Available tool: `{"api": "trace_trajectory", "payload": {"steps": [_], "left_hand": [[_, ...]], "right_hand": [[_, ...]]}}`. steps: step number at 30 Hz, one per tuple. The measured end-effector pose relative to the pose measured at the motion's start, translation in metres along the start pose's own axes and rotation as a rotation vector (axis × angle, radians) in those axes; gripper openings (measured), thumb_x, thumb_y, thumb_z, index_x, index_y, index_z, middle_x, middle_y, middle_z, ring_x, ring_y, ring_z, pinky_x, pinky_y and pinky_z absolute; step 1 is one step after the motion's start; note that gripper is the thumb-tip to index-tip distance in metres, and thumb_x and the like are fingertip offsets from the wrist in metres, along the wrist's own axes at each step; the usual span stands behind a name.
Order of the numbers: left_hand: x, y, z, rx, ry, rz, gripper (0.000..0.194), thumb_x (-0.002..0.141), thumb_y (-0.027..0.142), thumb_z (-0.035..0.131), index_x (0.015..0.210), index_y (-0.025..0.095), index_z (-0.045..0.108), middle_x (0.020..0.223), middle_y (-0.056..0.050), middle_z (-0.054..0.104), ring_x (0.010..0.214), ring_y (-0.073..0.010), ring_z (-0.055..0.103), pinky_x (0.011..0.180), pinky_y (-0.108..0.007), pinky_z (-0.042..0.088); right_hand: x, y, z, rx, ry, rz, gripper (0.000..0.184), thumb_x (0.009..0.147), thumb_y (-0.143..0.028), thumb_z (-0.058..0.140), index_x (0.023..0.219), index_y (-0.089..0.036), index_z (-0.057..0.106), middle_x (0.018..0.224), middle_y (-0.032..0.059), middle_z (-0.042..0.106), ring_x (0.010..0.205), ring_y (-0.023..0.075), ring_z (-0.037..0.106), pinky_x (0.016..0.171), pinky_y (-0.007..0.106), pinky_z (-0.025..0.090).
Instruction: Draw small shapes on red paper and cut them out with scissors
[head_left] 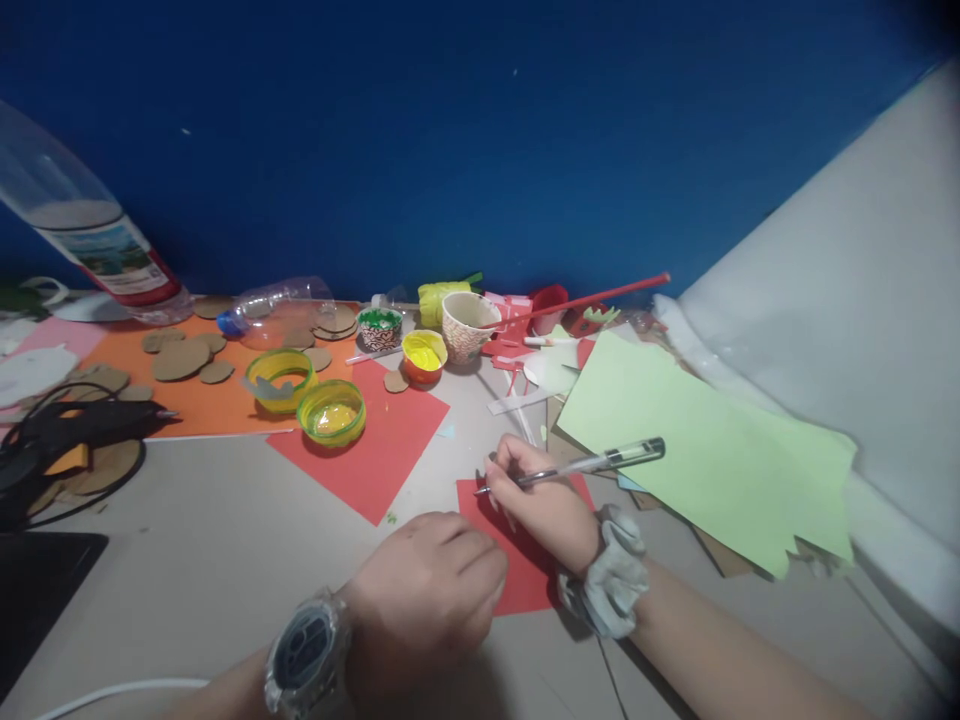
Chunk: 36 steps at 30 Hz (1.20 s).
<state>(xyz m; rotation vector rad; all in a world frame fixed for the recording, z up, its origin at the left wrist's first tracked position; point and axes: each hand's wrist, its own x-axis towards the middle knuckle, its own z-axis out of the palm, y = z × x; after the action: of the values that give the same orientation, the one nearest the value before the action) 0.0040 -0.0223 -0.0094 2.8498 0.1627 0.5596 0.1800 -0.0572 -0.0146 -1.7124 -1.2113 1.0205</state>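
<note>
My right hand (536, 492) pinches a black-capped gel pen (607, 460), its tip pointing left just at the upper left of a red paper sheet (525, 585). I cannot tell whether the tip touches the paper. A grey scrunchie circles my right wrist. My left hand (431, 585), with a watch on its wrist, lies closed over the left edge of that same sheet. Its fingers are curled under, so what is inside them is hidden. Another red sheet (379, 470) lies farther back, partly under a yellow-green striped bowl (331, 425).
Pale green paper (697, 440) lies over cardboard at right. Paint cups (424, 358), a patterned cup (469, 335) with a red stick, and cardboard discs (180, 360) stand along the back. A glue gun (67, 430) and large bottle (112, 240) are at left. A blue wall rises behind.
</note>
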Motion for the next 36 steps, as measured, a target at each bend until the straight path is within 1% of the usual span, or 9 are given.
{"api": "trace_trajectory", "payload": {"steps": [7, 14, 22, 29, 36], "left_hand": [[0.0013, 0.0009, -0.0005, 0.002, -0.001, -0.015, 0.019, 0.091, 0.011, 0.040, 0.088, 0.017, 0.058, 0.079, -0.004, 0.063, 0.073, -0.0166, 0.058, 0.069, -0.030, 0.048], [0.0022, 0.0005, -0.0045, -0.035, -0.027, -0.013, 0.019, 0.092, 0.012, 0.041, 0.090, 0.016, 0.059, 0.081, -0.005, 0.063, 0.076, -0.0171, 0.058, 0.072, -0.030, 0.049], [0.0023, 0.0013, -0.0046, -0.054, -0.022, -0.051, 0.020, 0.092, 0.012, 0.040, 0.091, 0.016, 0.059, 0.079, -0.004, 0.063, 0.075, -0.0173, 0.058, 0.072, -0.030, 0.049], [0.0019, 0.0008, -0.0043, -0.112, -0.031, -0.069, 0.020, 0.091, 0.012, 0.040, 0.096, 0.015, 0.059, 0.083, -0.005, 0.065, 0.078, -0.0190, 0.058, 0.072, -0.032, 0.050], [0.0014, 0.0011, -0.0043, -0.153, -0.064, -0.098, 0.019, 0.090, 0.012, 0.041, 0.093, 0.016, 0.060, 0.082, -0.003, 0.065, 0.075, -0.0197, 0.058, 0.070, -0.034, 0.050]], "right_hand": [[0.0006, -0.0022, -0.0018, -0.066, -0.003, -0.011, 0.025, 0.089, -0.032, 0.051, 0.069, -0.022, 0.040, 0.052, -0.0081, 0.046, 0.044, 0.0098, 0.044, 0.046, 0.022, 0.036], [-0.0003, -0.0036, -0.0016, -0.008, -0.004, 0.020, 0.027, 0.090, -0.032, 0.051, 0.067, -0.023, 0.038, 0.049, -0.0088, 0.045, 0.041, 0.0096, 0.042, 0.044, 0.022, 0.034], [-0.0010, -0.0043, -0.0014, -0.041, -0.019, -0.002, 0.026, 0.091, -0.032, 0.050, 0.069, -0.023, 0.039, 0.054, -0.0080, 0.045, 0.047, 0.0105, 0.043, 0.047, 0.022, 0.036], [-0.0002, -0.0032, -0.0033, -0.097, -0.005, -0.010, 0.025, 0.090, -0.029, 0.048, 0.067, -0.023, 0.038, 0.052, -0.0075, 0.045, 0.045, 0.0104, 0.041, 0.047, 0.023, 0.034], [-0.0002, -0.0021, -0.0019, -0.103, -0.009, -0.046, 0.026, 0.090, -0.031, 0.049, 0.068, -0.023, 0.038, 0.053, -0.0076, 0.044, 0.048, 0.0109, 0.043, 0.049, 0.023, 0.035]]}}
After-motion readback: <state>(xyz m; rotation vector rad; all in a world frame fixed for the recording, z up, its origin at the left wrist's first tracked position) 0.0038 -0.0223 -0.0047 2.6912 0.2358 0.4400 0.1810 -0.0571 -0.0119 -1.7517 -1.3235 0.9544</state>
